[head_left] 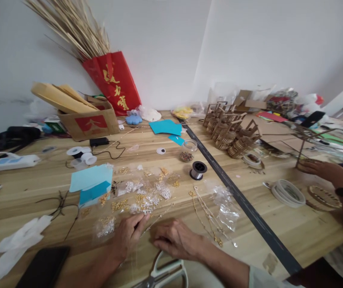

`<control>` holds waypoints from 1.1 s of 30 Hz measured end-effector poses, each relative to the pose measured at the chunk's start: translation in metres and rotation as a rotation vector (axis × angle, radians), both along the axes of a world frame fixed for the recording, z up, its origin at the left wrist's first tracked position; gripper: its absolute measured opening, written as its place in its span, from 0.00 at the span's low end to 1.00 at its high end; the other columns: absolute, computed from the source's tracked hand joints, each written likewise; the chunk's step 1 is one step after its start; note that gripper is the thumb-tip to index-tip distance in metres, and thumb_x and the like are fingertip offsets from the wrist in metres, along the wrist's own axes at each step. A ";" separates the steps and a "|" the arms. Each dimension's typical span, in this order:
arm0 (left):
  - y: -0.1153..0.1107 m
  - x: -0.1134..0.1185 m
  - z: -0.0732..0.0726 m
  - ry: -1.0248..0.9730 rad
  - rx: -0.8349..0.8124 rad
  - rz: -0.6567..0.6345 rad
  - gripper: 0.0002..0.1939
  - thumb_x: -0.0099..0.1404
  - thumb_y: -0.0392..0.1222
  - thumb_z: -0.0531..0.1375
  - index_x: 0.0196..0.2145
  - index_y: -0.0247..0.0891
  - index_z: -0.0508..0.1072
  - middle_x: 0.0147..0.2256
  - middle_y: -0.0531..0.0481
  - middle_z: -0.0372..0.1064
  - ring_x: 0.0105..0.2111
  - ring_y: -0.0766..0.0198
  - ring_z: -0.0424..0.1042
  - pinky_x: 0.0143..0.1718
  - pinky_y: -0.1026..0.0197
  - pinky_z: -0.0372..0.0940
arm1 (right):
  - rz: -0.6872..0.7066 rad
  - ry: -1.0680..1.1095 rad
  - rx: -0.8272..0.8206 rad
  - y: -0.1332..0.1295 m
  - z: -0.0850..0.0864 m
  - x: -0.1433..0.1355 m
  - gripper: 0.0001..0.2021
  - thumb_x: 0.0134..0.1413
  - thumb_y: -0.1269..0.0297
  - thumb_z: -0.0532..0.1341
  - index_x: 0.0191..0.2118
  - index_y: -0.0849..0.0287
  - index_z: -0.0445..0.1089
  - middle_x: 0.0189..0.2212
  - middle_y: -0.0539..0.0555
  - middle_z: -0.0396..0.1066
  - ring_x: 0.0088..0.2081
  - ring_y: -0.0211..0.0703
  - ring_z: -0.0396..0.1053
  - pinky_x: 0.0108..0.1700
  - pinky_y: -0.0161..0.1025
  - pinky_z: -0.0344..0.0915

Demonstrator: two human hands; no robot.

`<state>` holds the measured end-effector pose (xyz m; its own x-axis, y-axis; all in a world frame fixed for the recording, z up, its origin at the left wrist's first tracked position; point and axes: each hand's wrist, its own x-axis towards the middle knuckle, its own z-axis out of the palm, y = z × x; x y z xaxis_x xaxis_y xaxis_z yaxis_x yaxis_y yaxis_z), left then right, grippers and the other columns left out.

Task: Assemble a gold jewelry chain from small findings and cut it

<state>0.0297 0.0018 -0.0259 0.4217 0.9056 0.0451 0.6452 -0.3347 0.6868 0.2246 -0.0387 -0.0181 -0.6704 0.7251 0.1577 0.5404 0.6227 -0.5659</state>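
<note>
My left hand (131, 233) rests at the front of the wooden table, its fingers close together near one end of a thin beaded chain (159, 217). Whether it holds the chain is too small to tell. Just to the right, my right hand (175, 239) lies with curled fingers on the table; anything inside them is hidden. Scissors with pale handles (169, 273) lie below it. Small bags of gold and silver beads (149, 203) spread out beyond both hands. Finished-looking gold chains (209, 216) lie to the right, beside clear plastic bags (227, 206).
A wire spool (198, 170) and a bead dish (187, 156) stand farther back. Blue sheets (91, 178) and a black phone (43, 267) are at left. Wooden baskets (231, 134) stand beyond a dark strip (243, 198). Another person's hand (312, 166) is at right.
</note>
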 end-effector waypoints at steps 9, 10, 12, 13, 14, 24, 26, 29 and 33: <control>0.003 -0.002 -0.007 -0.027 -0.052 0.021 0.21 0.67 0.52 0.44 0.20 0.39 0.56 0.18 0.55 0.57 0.22 0.66 0.60 0.26 0.64 0.55 | -0.018 0.051 -0.027 0.003 -0.004 -0.003 0.06 0.61 0.67 0.55 0.34 0.59 0.68 0.29 0.51 0.72 0.31 0.38 0.70 0.34 0.30 0.61; 0.004 -0.001 -0.007 -0.027 -0.056 0.025 0.21 0.67 0.52 0.44 0.20 0.39 0.55 0.19 0.55 0.57 0.22 0.66 0.60 0.27 0.64 0.55 | -0.015 0.055 -0.033 0.003 -0.004 -0.003 0.06 0.61 0.67 0.55 0.34 0.59 0.68 0.29 0.51 0.72 0.31 0.38 0.70 0.34 0.30 0.61; 0.004 -0.001 -0.005 -0.029 -0.073 0.034 0.21 0.66 0.53 0.43 0.20 0.39 0.56 0.19 0.55 0.58 0.23 0.65 0.61 0.27 0.64 0.56 | -0.013 0.062 -0.041 0.003 -0.003 -0.003 0.06 0.61 0.68 0.55 0.34 0.59 0.68 0.30 0.52 0.72 0.32 0.38 0.70 0.35 0.30 0.62; 0.003 0.000 -0.004 -0.028 -0.084 0.039 0.21 0.66 0.53 0.43 0.20 0.39 0.56 0.19 0.54 0.58 0.23 0.65 0.61 0.28 0.63 0.56 | -0.013 0.065 -0.042 0.003 -0.004 -0.002 0.06 0.61 0.69 0.55 0.34 0.59 0.68 0.30 0.52 0.72 0.32 0.38 0.70 0.35 0.30 0.62; 0.003 0.000 -0.003 -0.027 -0.096 0.046 0.21 0.65 0.54 0.43 0.20 0.39 0.56 0.19 0.54 0.58 0.23 0.65 0.61 0.28 0.63 0.56 | -0.013 0.068 -0.040 0.004 -0.004 -0.002 0.06 0.60 0.69 0.55 0.34 0.59 0.68 0.30 0.52 0.72 0.32 0.38 0.70 0.36 0.30 0.62; 0.006 0.000 0.000 -0.038 -0.151 0.081 0.22 0.63 0.56 0.43 0.20 0.39 0.55 0.21 0.53 0.58 0.25 0.63 0.61 0.30 0.62 0.57 | -0.014 0.077 -0.026 0.004 -0.012 0.000 0.06 0.61 0.70 0.54 0.34 0.59 0.67 0.30 0.51 0.71 0.32 0.38 0.69 0.36 0.30 0.62; 0.006 0.000 0.000 -0.022 -0.162 0.069 0.22 0.64 0.56 0.42 0.20 0.39 0.56 0.21 0.52 0.59 0.25 0.63 0.62 0.30 0.62 0.57 | -0.012 0.074 -0.030 0.004 -0.011 -0.001 0.06 0.61 0.70 0.54 0.34 0.59 0.67 0.30 0.51 0.72 0.32 0.37 0.69 0.36 0.29 0.62; 0.006 0.000 0.001 -0.011 -0.172 0.063 0.22 0.64 0.56 0.42 0.20 0.39 0.57 0.21 0.52 0.61 0.26 0.62 0.63 0.31 0.61 0.58 | -0.017 0.073 -0.036 0.004 -0.010 -0.001 0.06 0.61 0.71 0.54 0.34 0.59 0.67 0.30 0.51 0.72 0.32 0.37 0.69 0.36 0.29 0.61; 0.008 0.001 0.001 -0.032 -0.169 0.047 0.22 0.64 0.56 0.42 0.20 0.39 0.57 0.21 0.52 0.61 0.26 0.63 0.63 0.30 0.62 0.58 | -0.012 0.068 -0.022 0.003 -0.010 0.000 0.06 0.61 0.71 0.54 0.35 0.59 0.66 0.30 0.51 0.71 0.33 0.38 0.69 0.36 0.30 0.61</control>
<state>0.0305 0.0094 -0.0248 0.3799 0.9199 -0.0966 0.6344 -0.1831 0.7510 0.2246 -0.0362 -0.0279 -0.6500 0.7366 0.1866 0.5074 0.6035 -0.6151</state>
